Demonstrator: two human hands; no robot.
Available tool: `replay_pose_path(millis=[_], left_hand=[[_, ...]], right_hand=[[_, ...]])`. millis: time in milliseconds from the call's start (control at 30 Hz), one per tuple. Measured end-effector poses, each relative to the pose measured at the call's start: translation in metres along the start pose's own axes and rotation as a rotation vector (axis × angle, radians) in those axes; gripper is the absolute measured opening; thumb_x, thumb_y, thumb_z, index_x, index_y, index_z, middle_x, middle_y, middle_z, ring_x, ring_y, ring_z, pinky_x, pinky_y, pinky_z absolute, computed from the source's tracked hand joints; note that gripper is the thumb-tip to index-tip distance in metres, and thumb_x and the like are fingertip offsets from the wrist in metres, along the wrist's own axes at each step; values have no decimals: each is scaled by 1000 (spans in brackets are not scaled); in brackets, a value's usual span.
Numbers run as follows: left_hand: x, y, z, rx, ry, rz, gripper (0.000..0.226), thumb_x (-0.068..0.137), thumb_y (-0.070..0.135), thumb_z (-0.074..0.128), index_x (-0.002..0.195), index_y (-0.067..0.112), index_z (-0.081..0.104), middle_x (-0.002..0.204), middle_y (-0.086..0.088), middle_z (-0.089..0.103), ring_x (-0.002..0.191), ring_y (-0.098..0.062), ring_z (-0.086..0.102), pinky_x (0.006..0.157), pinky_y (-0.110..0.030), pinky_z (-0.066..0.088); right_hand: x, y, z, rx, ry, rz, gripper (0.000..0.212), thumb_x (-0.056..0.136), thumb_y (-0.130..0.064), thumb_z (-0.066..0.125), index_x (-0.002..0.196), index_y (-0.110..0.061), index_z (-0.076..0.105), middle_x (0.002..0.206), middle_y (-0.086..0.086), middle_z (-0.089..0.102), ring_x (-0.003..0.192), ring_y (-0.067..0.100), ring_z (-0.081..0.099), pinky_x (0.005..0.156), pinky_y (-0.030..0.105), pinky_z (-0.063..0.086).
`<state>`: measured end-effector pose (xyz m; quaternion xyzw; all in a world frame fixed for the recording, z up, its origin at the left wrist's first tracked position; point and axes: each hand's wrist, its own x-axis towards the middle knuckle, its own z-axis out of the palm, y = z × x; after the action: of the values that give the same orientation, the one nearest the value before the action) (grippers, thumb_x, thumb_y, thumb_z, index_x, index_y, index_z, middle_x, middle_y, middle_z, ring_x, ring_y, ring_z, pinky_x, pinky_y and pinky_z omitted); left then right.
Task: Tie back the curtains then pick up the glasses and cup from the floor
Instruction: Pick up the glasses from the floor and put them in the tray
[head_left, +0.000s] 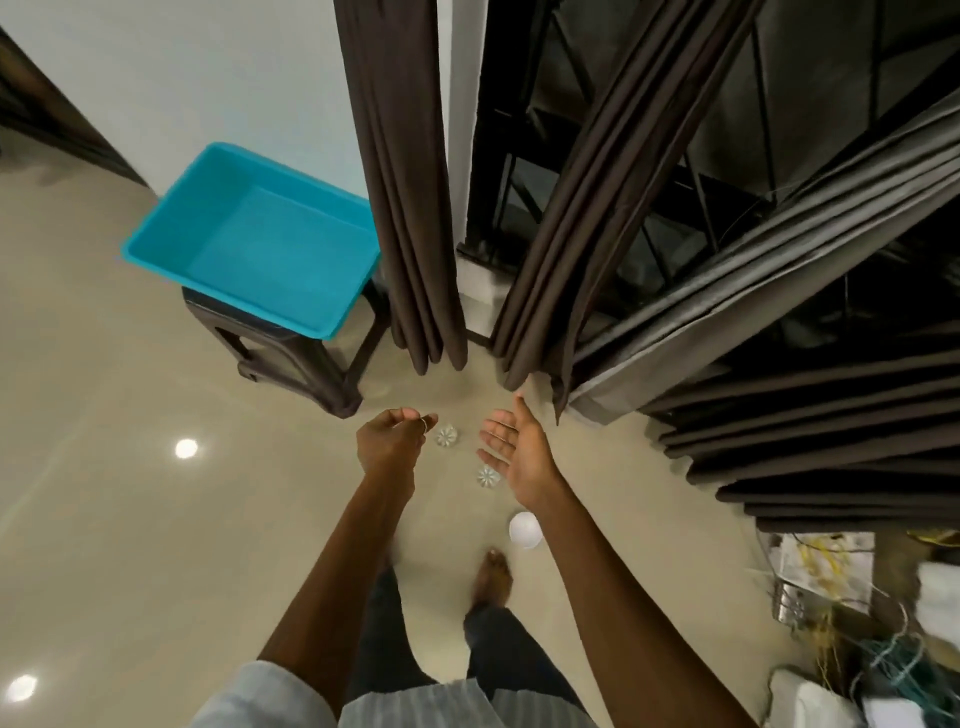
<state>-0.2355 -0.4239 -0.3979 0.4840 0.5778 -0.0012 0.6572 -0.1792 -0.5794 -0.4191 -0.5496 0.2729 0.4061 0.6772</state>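
Two dark brown curtains hang ahead: the left curtain (410, 208) falls straight, the right curtain (587, 223) slants to the right, both loose at the bottom. On the beige floor stand two clear glasses, one glass (447, 435) beside my left hand and a second glass (488, 476) beside my right hand. A white cup (525, 529) sits just ahead of my foot. My left hand (392, 439) hovers with fingers curled and holds nothing. My right hand (517, 449) is open, palm to the left, fingertips near the right curtain's hem.
A turquoise plastic tub (156, 244) rests on a dark stool (291, 358) at the left, beside the left curtain. More curtain folds (810, 447) bunch at the right. Tangled wires and clutter (852, 623) fill the lower right corner. A black window grille (514, 156) stands behind the curtains.
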Motion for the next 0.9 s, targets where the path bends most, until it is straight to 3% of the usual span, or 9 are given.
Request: replay_pose_path(millis=[133, 300, 400, 500, 600, 733, 900], left_hand=[[44, 12, -14, 89, -51, 12, 19, 83, -1, 71, 71, 14, 68, 75, -9, 75, 88, -30, 77, 60, -28, 51], [103, 18, -30, 258, -129, 32, 12, 87, 15, 79, 91, 13, 68, 93, -12, 76, 72, -20, 70, 72, -33, 60], [139, 15, -40, 451, -264, 55, 33, 90, 25, 75, 115, 9, 62, 108, -11, 71, 86, -23, 70, 83, -37, 60], [169, 11, -42, 773, -391, 142, 51, 90, 39, 74, 130, 12, 57, 128, -7, 62, 115, -29, 63, 103, -38, 50], [190, -1, -37, 1022, -489, 230, 59, 90, 47, 71, 138, 16, 54, 141, -7, 54, 127, -27, 55, 104, -34, 44], [223, -30, -27, 1260, -565, 292, 61, 94, 47, 64, 143, 15, 47, 145, -9, 52, 132, -29, 51, 108, -40, 44], [269, -84, -3, 1297, -572, 261, 52, 98, 41, 60, 139, 11, 48, 137, -8, 60, 125, -27, 57, 104, -36, 44]], right_hand=[[20, 4, 42, -118, 94, 47, 49, 102, -54, 50, 123, -12, 64, 122, 7, 71, 115, 24, 67, 101, 44, 53], [53, 19, 79, -352, 189, 66, 30, 100, -48, 58, 100, -19, 67, 108, 7, 72, 97, 21, 71, 85, 36, 58], [72, 32, 85, -526, 244, 48, 26, 97, -46, 61, 93, -20, 66, 103, 6, 71, 89, 20, 69, 82, 34, 58], [84, 44, 88, -750, 265, 14, 35, 97, -46, 59, 118, -19, 65, 120, 5, 70, 106, 24, 68, 96, 36, 56], [94, 55, 83, -869, 262, -38, 45, 101, -39, 58, 137, -12, 56, 138, 5, 62, 124, 25, 60, 95, 25, 44], [131, 80, 61, -928, 242, -15, 47, 101, -39, 56, 140, -12, 54, 143, 6, 59, 128, 24, 57, 93, 24, 40], [200, 119, 25, -952, 205, 44, 49, 101, -42, 56, 140, -13, 53, 143, 5, 59, 129, 24, 56, 93, 24, 37]])
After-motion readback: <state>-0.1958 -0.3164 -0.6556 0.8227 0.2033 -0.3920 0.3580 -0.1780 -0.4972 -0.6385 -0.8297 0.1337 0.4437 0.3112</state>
